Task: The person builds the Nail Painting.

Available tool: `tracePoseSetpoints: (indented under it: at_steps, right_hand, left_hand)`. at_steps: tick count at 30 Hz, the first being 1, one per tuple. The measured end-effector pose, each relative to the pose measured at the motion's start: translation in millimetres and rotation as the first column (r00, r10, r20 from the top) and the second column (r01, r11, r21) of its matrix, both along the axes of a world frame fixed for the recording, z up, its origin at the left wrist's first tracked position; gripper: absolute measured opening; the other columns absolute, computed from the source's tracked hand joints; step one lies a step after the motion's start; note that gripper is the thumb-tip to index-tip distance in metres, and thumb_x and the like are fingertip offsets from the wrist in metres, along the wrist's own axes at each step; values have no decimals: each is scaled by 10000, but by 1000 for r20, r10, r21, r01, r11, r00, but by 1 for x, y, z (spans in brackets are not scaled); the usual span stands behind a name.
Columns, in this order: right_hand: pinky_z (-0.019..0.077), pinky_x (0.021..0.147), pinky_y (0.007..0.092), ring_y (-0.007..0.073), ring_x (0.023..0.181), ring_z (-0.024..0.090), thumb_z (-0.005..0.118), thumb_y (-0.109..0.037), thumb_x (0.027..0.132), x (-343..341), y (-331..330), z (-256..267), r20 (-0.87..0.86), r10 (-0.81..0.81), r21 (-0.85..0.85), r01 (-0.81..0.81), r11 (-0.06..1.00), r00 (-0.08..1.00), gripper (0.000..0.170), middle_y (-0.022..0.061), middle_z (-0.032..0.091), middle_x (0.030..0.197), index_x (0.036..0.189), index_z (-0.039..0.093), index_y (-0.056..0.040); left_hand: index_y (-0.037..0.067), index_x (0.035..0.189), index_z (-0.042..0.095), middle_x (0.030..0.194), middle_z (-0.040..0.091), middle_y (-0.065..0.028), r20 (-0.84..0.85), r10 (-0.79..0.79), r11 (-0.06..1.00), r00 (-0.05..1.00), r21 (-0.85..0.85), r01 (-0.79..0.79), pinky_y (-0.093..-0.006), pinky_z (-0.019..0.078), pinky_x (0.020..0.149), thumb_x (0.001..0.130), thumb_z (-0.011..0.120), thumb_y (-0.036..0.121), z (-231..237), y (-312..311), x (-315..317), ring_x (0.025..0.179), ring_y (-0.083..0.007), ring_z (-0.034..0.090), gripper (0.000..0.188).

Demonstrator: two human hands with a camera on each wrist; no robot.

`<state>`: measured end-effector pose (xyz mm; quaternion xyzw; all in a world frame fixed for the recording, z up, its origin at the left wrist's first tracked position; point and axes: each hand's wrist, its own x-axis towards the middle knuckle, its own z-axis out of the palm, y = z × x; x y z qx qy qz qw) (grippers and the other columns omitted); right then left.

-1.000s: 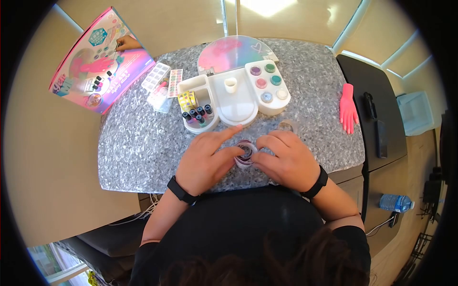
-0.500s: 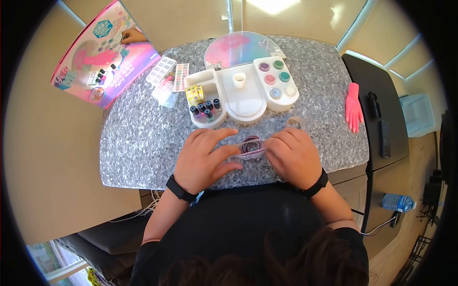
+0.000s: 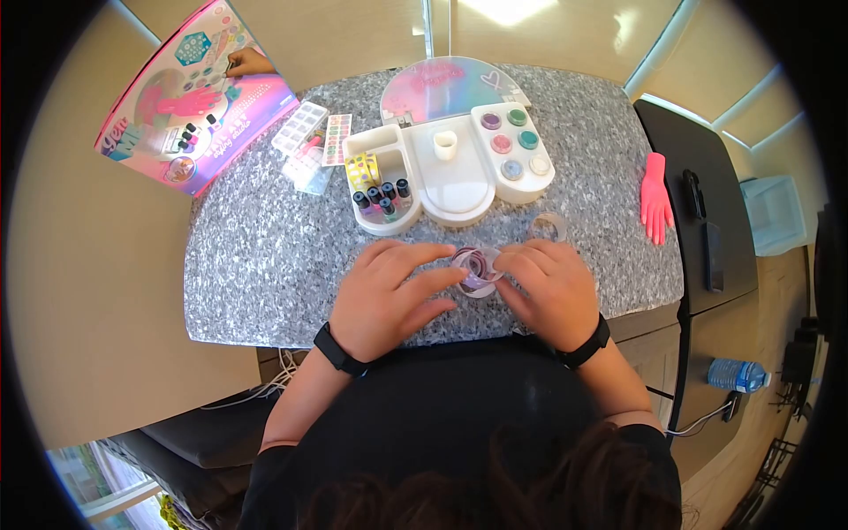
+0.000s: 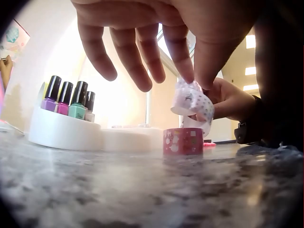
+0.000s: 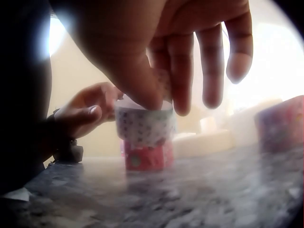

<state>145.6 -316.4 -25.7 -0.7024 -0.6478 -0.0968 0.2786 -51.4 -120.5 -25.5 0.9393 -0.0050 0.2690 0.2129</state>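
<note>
My right hand (image 3: 552,278) pinches a white sticker tape (image 5: 145,126) with dark dots between thumb and index finger. The tape curls into a loose loop over a red patterned tape roll (image 4: 183,141), which stands on the table. My left hand (image 3: 389,287) is at the loop's left side, fingers spread and slightly bent, its index fingertip right at the tape's edge. In the head view its thumb stands apart from that finger. From the left wrist, the tape (image 4: 190,99) shows just below the left fingertips.
Beyond the hands stands a white tray (image 3: 455,208) with nail polish bottles (image 3: 386,194), a yellow roll (image 3: 362,168) and glitter pots (image 3: 502,143). Another ring-shaped roll (image 3: 558,221) is behind the right hand. A pink model hand (image 3: 654,199) lies right; a kit box (image 3: 194,97) stands left.
First both hands were close in at the rolls. Then the tape was stretched between them; now it has curled back into a loop at the right hand, with the left fingers spread.
</note>
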Motion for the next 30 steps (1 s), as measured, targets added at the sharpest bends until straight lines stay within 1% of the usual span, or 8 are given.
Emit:
tracePoseSetpoints:
  at_steps: [3,9,13,18,21,23,28,30]
  right_hand:
    - [535,824,400,238,990,733,837,-153,882,-2,3,0,-56,68,8,-68,998,996,272,21,783,1077,1125,717,-128]
    - [536,822,395,239,1001,735,844,-151,873,-5,5,-1,-76,93,7,-92,996,993,280,24,785,1097,1122,720,-127]
    - [549,831,395,236,1006,734,859,-157,871,-4,5,0,-81,106,44,-102,994,991,275,12,793,1136,1114,732,-135]
    - [579,842,385,230,1023,738,874,-164,867,-3,5,5,-102,226,40,-223,974,969,285,-9,799,1227,1132,770,-156]
    - [581,825,385,242,1009,738,871,-147,867,-3,4,5,-94,222,81,-215,973,970,266,16,789,1268,1116,779,-154]
    - [582,811,388,252,998,736,870,-127,860,-5,3,4,-125,196,107,-184,977,973,265,30,776,1300,1109,783,-152]
    - [580,772,396,271,941,720,862,-67,831,-4,5,6,-152,160,119,-143,983,975,286,61,742,1335,1098,792,-142]
    - [577,755,398,267,900,701,857,-45,804,-3,4,6,-88,208,107,-198,974,974,302,51,730,1294,1085,786,-131]
  left_hand:
    - [194,1203,780,1360,759,-44,16,-51,999,999,-20,51,-461,551,1029,810,950,198,1,-3,4,1165,-285,719,428]
    - [177,1146,767,1391,746,-39,26,-32,999,999,-9,33,-461,548,1011,801,953,163,-6,1,1,1155,-299,716,392]
    - [180,1120,760,1398,748,-39,-46,26,1000,999,-14,-27,-468,546,1017,779,942,138,-1,3,-1,1178,-303,718,389]
    - [164,1013,783,1422,744,-46,-62,-19,1000,998,11,19,-467,539,1039,743,911,112,-4,9,-5,1239,-319,707,303]
    - [172,933,816,1477,731,-72,-68,-46,997,997,-62,42,-463,518,1079,741,890,101,4,8,-5,1308,-334,681,218]
    - [193,915,829,1585,663,-91,-40,-115,989,993,-99,110,-475,496,1111,772,853,110,7,8,-4,1326,-340,662,168]
    - [211,951,838,1659,593,-117,-93,-165,981,982,-117,154,-485,479,1141,767,847,88,10,9,-5,1375,-365,624,222]
    - [208,954,836,1673,576,-122,-104,-162,979,981,-141,147,-487,477,1146,772,848,85,14,8,-6,1389,-372,613,220]
